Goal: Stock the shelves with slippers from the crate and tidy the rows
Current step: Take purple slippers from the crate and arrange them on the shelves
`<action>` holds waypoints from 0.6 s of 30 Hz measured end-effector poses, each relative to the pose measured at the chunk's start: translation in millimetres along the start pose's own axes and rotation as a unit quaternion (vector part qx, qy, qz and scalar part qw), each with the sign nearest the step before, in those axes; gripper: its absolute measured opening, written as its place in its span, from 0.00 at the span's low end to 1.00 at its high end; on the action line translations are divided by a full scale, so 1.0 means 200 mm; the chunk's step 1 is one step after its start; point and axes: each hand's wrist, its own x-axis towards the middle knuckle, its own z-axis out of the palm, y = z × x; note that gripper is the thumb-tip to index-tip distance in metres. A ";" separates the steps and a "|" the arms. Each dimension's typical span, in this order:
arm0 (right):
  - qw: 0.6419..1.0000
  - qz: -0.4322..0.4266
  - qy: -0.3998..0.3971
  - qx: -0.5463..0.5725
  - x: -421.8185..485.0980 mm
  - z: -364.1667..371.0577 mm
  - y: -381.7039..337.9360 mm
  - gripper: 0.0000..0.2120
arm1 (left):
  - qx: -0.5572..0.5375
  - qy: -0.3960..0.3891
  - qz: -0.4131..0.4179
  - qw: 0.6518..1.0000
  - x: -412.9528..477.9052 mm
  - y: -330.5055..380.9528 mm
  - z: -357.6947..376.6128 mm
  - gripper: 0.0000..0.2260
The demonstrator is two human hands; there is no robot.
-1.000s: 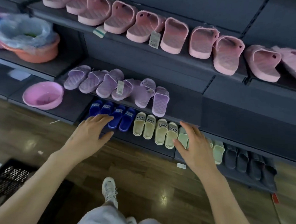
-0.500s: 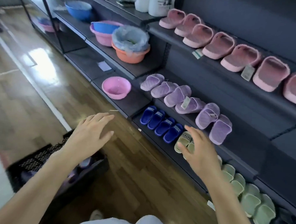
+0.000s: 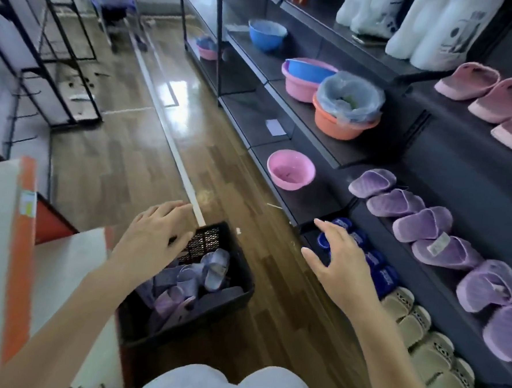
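Note:
A black mesh crate (image 3: 236, 294) stands on the wooden floor at lower centre, with several pale purple slippers (image 3: 214, 269) piled inside. My left hand (image 3: 153, 241) hovers over the crate's far left corner, fingers relaxed and empty. My right hand (image 3: 340, 265) is spread open in the air in front of the bottom shelf, partly covering the blue slippers (image 3: 381, 276). Purple slippers (image 3: 420, 225) line the middle shelf, pink slippers (image 3: 494, 97) the upper one, and beige slippers (image 3: 414, 326) follow the blue ones on the bottom shelf.
Pink basin (image 3: 290, 169) sits on the low shelf left of the slippers. An orange basin (image 3: 343, 121) with a plastic bag, plus pink and blue bowls, sit above. White bags (image 3: 432, 27) stand on top. A black metal rack (image 3: 47, 61) is across the aisle; an orange-edged board (image 3: 21, 239) stands at left.
My view has swung left from the shelves toward the crate. Both hands moved off the bottom-shelf slippers; the left one now hangs over the crate.

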 end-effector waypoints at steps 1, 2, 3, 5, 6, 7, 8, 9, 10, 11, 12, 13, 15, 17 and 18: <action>1.000 -0.010 -0.011 -0.001 0.03 0.04 -0.04 0.26 | -0.002 0.007 -0.013 1.000 -0.01 -0.05 -0.01 0.19; 1.000 -0.021 -0.022 -0.001 0.07 0.07 -0.07 0.26 | -0.002 0.014 -0.023 1.000 -0.02 -0.10 -0.01 0.18; 0.999 -0.034 -0.032 -0.003 0.11 0.10 -0.10 0.26 | -0.001 0.018 -0.035 0.999 -0.03 -0.14 -0.01 0.19; 0.997 -0.055 -0.051 -0.006 0.18 0.16 -0.14 0.26 | 0.002 0.016 -0.064 0.998 -0.04 -0.22 -0.01 0.19; 0.996 -0.064 -0.060 -0.007 0.22 0.18 -0.16 0.26 | 0.002 0.015 -0.077 0.997 -0.04 -0.25 0.00 0.20; 0.995 -0.071 -0.070 -0.005 0.25 0.21 -0.18 0.26 | 0.002 0.012 -0.089 0.996 -0.04 -0.27 0.01 0.20; 0.994 -0.080 -0.080 -0.004 0.29 0.24 -0.19 0.26 | 0.001 0.010 -0.100 0.995 -0.05 -0.29 0.01 0.21; 0.992 -0.089 -0.091 -0.006 0.32 0.26 -0.20 0.26 | -0.003 0.008 -0.116 0.993 -0.05 -0.31 0.02 0.20; 0.990 -0.098 -0.103 -0.008 0.36 0.29 -0.21 0.26 | -0.009 0.008 -0.132 0.991 -0.05 -0.32 0.03 0.19; 0.987 -0.107 -0.116 -0.009 0.39 0.31 -0.22 0.25 | -0.014 0.006 -0.145 0.989 -0.04 -0.33 0.03 0.19; 0.985 -0.115 -0.130 -0.010 0.43 0.34 -0.23 0.25 | -0.018 0.005 -0.156 0.988 -0.04 -0.34 0.05 0.20; 0.982 -0.122 -0.143 -0.011 0.48 0.36 -0.23 0.25 | -0.020 0.005 -0.167 0.986 -0.03 -0.36 0.06 0.20; 0.976 -0.136 -0.169 -0.014 0.57 0.41 -0.24 0.26 | -0.023 -0.001 -0.191 0.981 0.00 -0.38 0.08 0.20; 0.970 -0.147 -0.194 -0.013 0.65 0.45 -0.24 0.26 | -0.022 -0.006 -0.213 0.977 0.02 -0.40 0.10 0.20; 0.967 -0.151 -0.206 -0.010 0.70 0.48 -0.25 0.26 | -0.023 -0.009 -0.226 0.974 0.04 -0.41 0.11 0.21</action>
